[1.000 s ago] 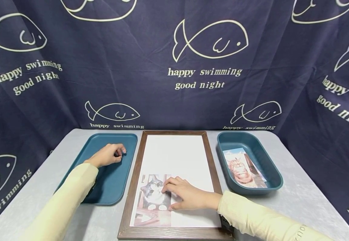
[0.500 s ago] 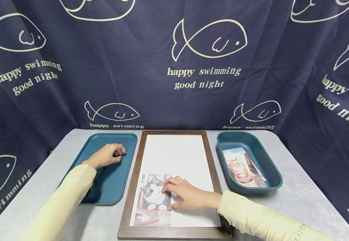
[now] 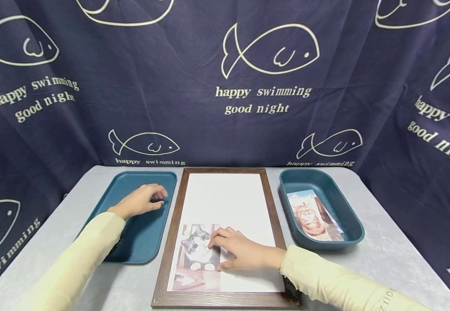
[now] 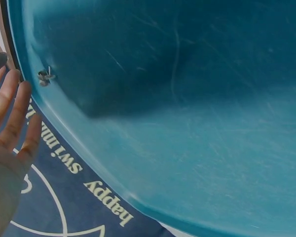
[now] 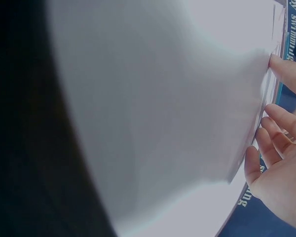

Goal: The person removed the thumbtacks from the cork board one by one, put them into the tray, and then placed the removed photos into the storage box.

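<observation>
My left hand (image 3: 144,201) hovers over the blue tray (image 3: 141,250), its fingers loosely bent toward the tray's right side. A small cluster of metal pieces, like pins (image 4: 45,76), lies in the tray close to those fingers in the left wrist view. Nothing shows between the left fingers (image 4: 15,111). My right hand (image 3: 244,252) rests on the white board (image 3: 225,198), fingertips on the right part of a cat photo (image 3: 198,252) and thumb at its right edge. The photo lies flat in the board's lower left corner.
A brown wooden frame (image 3: 272,207) borders the board. To the right stands a deep blue bin (image 3: 337,207) with several photos inside, an orange cat photo (image 3: 308,220) on top. Behind the grey table (image 3: 384,259) hangs a navy curtain (image 3: 194,86) with fish drawings.
My left fingers have shifted slightly right toward the tray's rim and straightened a little. A small dark speck by their tips no longer shows. My right hand and the cat photo stay put.
</observation>
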A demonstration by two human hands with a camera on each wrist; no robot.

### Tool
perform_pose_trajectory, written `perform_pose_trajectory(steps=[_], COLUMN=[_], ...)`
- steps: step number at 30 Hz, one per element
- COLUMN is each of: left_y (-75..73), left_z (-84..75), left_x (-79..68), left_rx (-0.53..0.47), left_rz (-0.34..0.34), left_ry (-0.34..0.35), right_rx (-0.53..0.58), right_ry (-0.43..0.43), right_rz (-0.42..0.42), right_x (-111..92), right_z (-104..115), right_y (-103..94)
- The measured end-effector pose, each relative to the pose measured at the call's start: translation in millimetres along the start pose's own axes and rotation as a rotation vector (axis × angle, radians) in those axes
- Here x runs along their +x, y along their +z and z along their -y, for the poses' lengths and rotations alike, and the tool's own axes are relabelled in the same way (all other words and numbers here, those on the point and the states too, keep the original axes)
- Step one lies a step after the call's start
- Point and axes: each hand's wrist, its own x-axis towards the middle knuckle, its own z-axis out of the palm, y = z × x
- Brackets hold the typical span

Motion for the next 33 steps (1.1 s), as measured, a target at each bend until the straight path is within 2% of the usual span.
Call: perform_pose_trajectory(steps=[7, 22, 33], left_y=[2.4, 10.9, 13.2], left_z=[-10.7, -53.4, -72.4], left_x=[4.5, 7.5, 8.2], left_rx=[-0.013, -0.056, -0.074], left_rz=[0.015, 0.088, 0.141], left_ry=[0.062, 0.161, 0.162], right_rx=[-0.005, -0.016, -0.018], right_ry=[0.001, -0.001, -0.001], right_rz=[0.01, 0.002, 0.007], right_x=[1, 2, 1], right_z=[1, 1, 1], right_y=[-0.2, 0.6, 0.3])
